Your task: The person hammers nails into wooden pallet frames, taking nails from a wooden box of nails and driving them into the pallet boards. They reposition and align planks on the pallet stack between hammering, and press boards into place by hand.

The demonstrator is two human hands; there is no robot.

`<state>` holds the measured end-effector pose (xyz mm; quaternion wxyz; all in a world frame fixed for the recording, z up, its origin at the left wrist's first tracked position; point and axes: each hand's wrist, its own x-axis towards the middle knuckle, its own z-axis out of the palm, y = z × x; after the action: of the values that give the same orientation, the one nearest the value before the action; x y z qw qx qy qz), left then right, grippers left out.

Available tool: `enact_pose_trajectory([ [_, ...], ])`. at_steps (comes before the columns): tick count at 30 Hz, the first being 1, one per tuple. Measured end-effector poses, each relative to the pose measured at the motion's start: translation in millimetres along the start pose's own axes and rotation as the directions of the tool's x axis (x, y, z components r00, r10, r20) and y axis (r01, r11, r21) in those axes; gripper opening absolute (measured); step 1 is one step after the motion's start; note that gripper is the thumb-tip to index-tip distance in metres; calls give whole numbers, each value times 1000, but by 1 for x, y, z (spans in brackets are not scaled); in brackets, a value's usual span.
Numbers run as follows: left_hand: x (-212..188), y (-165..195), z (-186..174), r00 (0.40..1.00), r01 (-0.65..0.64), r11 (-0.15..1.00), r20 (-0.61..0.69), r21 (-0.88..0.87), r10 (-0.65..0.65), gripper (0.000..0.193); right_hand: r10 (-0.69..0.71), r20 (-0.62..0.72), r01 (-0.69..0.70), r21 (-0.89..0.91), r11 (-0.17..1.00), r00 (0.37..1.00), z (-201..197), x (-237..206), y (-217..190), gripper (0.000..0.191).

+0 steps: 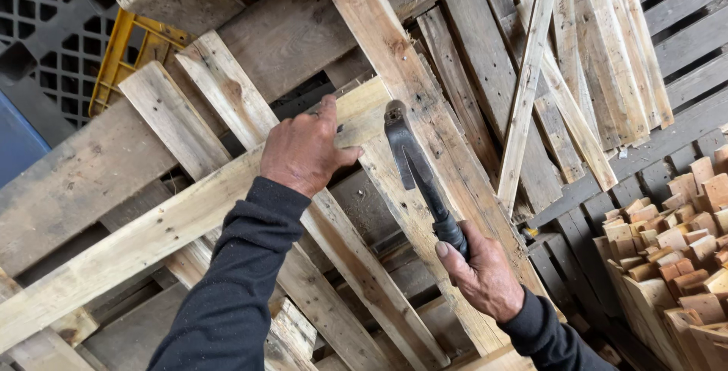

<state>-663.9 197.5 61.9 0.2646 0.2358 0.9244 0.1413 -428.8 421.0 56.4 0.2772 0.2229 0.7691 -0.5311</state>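
Observation:
My left hand (pixel 303 149) rests on a pale wooden pallet board (pixel 136 246) where it crosses another plank, thumb and forefinger pinched around something too small to make out, likely a nail. My right hand (pixel 478 272) grips the dark handle of a steel hammer (pixel 413 166). The hammer head is raised, close to the left fingertips above the board crossing. Both arms wear black sleeves. The boards belong to a weathered pallet (pixel 425 113) lying across the view.
A loose stack of grey planks (pixel 584 60) lies at the upper right. A pile of small cut wooden blocks (pixel 675 242) fills the right edge. A yellow plastic crate (pixel 125 52) and dark plastic grating (pixel 45 29) sit at the upper left.

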Motion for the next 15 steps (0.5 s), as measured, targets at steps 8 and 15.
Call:
enact_pose_trajectory([
  [8, 0, -2, 2, 999, -36, 997, 10, 67, 35, 98, 99, 13, -99, 57, 993, 995, 10, -4, -10, 40],
  [15, -1, -2, -2, 996, 16, 998, 85, 63, -21, 105, 75, 80, -92, 249, 964, 994, 14, 7, -8, 35],
])
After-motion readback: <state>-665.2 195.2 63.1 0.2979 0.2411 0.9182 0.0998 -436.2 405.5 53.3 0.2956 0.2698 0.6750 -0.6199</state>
